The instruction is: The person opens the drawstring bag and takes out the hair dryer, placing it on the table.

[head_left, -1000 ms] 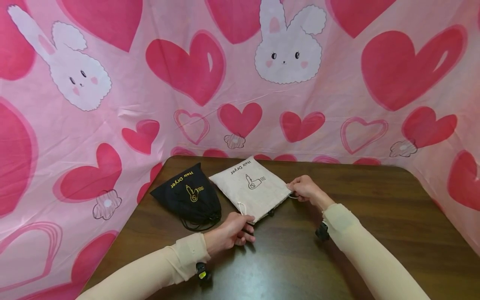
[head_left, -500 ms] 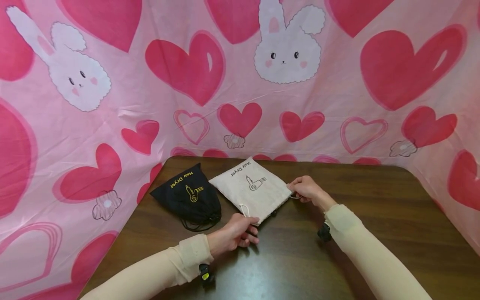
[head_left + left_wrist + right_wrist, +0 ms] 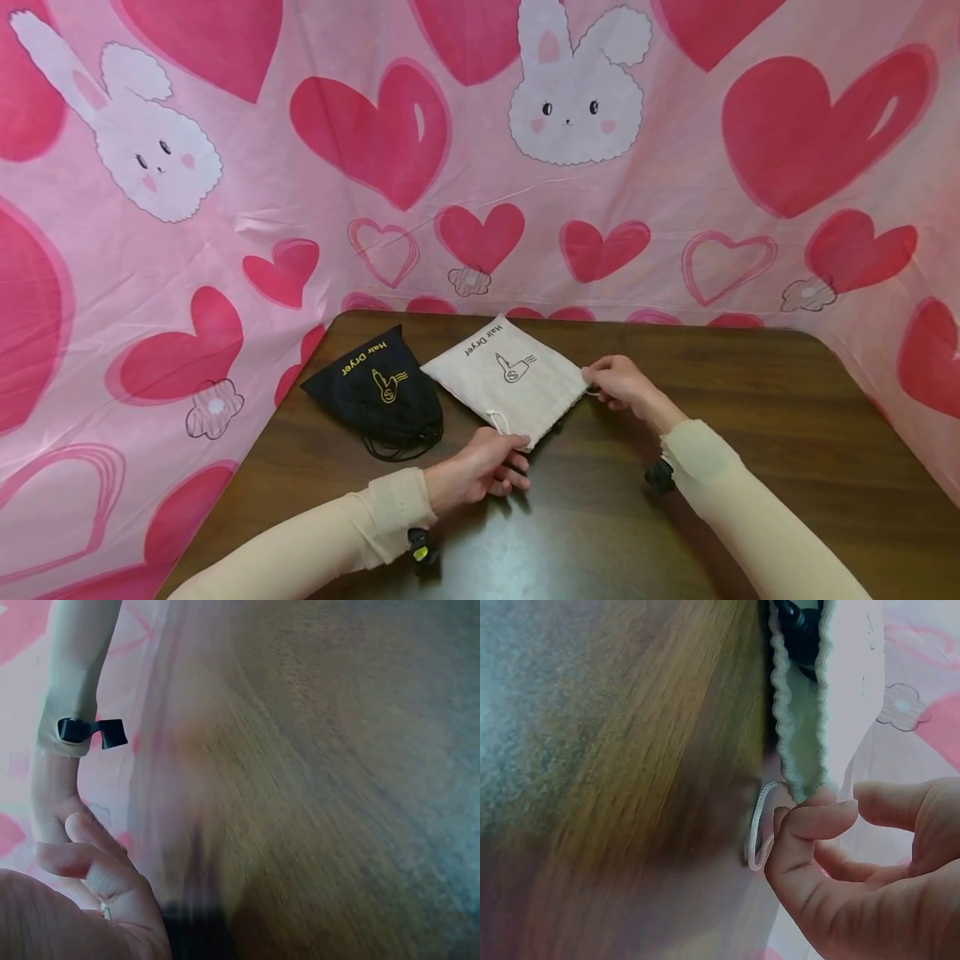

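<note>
Shifting slightly to the right along its near edge, the white bag [image 3: 487, 385] printed "Hair Dryer" has moved together with both hands over the last second, while its far corner stays almost where it was, so the cloth has turned a little on the desk [image 3: 757, 433]. The right hand [image 3: 621, 387] pinches the right-hand corner of the mouth, its fingers narrow on the hem, with a loop of white cord [image 3: 754, 844] hanging just beside them. The left hand [image 3: 486, 468] holds the near corner, its thumb over the cloth and its other fingers loosely spread below; the left wrist view does not show that grip. Between the two ruffled hems, which stand apart in the right wrist view, a dark object [image 3: 804, 641] shows inside, only partly visible. For the work in hand, the small slide seems to mean the bag is being adjusted by its mouth, with both ends of the opening under control. The black bag [image 3: 360, 396], just left of the white one, has not moved and neither hand holds it.
</note>
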Available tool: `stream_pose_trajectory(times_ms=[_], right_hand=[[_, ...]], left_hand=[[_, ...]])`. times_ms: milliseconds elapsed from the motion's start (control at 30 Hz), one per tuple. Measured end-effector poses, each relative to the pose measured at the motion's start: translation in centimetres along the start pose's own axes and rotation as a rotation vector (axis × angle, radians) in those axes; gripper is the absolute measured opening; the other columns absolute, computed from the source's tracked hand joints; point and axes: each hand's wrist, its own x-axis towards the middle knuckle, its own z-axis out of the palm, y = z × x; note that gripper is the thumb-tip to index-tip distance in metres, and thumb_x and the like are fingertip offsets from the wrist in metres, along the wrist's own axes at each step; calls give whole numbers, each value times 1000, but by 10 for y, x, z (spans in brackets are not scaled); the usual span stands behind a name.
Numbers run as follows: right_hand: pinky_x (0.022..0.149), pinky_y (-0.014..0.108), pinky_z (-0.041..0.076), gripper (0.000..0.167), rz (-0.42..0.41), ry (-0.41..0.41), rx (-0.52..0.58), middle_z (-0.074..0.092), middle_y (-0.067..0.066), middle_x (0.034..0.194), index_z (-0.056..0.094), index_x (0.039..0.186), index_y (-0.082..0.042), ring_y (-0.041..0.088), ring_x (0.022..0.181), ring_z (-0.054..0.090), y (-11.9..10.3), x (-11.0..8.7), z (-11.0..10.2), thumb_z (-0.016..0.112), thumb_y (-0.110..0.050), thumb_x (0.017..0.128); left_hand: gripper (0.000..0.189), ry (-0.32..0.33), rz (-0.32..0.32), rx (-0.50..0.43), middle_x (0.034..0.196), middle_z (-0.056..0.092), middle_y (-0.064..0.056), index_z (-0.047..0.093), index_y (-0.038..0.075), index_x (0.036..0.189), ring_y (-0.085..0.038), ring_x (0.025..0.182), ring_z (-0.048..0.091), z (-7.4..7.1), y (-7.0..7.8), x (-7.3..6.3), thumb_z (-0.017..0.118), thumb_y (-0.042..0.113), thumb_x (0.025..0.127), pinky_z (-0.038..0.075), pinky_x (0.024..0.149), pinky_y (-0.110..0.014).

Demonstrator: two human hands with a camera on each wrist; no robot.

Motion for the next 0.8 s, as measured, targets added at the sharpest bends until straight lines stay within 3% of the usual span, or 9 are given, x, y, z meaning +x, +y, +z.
stream_pose_trajectory(times_ms=[167, 267, 433, 533, 600, 667, 800], right_hand=[[57, 27, 52, 38, 42, -14, 38, 67, 15, 98, 57, 125, 11, 15, 67, 59, 1, -8, 0, 58, -24, 109], [54, 25, 51, 33, 57, -36, 74, 68, 12, 88, 61, 116, 13, 12, 62, 60, 3, -14, 2, 59, -19, 108], [51, 24, 49, 23, 52, -60, 56, 67, 8, 79, 68, 103, 11, 12, 58, 59, 5, -25, 5, 63, -12, 103], [50, 23, 48, 21, 32, -95, 20, 67, 8, 80, 71, 103, 10, 12, 59, 59, 5, -30, 8, 65, -10, 101], [50, 23, 47, 20, 23, -111, 4, 67, 9, 81, 72, 103, 9, 12, 59, 59, 4, -33, 10, 67, -9, 100], [49, 23, 47, 18, 12, -122, -18, 67, 9, 82, 74, 103, 8, 11, 59, 60, 4, -35, 13, 69, -9, 98], [49, 23, 47, 15, -3, -126, -59, 67, 8, 80, 77, 101, 5, 13, 59, 59, 6, -37, 20, 72, -9, 97]], left_hand=[[18, -23, 12, 15, 73, 64, -7, 57, 4, 106, -15, 52, 66, -1, 1, 0, 66, 20, 103, 44, 43, -19], [24, -96, 3, 93, 76, 67, -9, 60, 2, 108, -16, 55, 68, -11, 5, -1, 66, 25, 104, 45, 43, -20], [38, -265, 37, 391, 76, 72, -12, 68, -5, 109, -15, 56, 71, -36, 25, -5, 64, 32, 106, 46, 43, -20], [38, -299, 106, 581, 73, 72, -11, 74, -7, 102, -13, 53, 68, -50, 49, -7, 62, 28, 107, 44, 42, -20], [35, -276, 163, 658, 73, 72, -11, 76, -7, 101, -11, 52, 66, -57, 71, -5, 60, 24, 108, 43, 44, -21], [32, -214, 214, 688, 76, 72, -12, 76, -7, 105, -11, 55, 66, -65, 95, 1, 59, 20, 108, 43, 46, -22], [29, -11, 311, 695, 83, 73, -15, 74, -9, 111, -16, 63, 67, -81, 135, 20, 60, 15, 106, 49, 53, -26]])
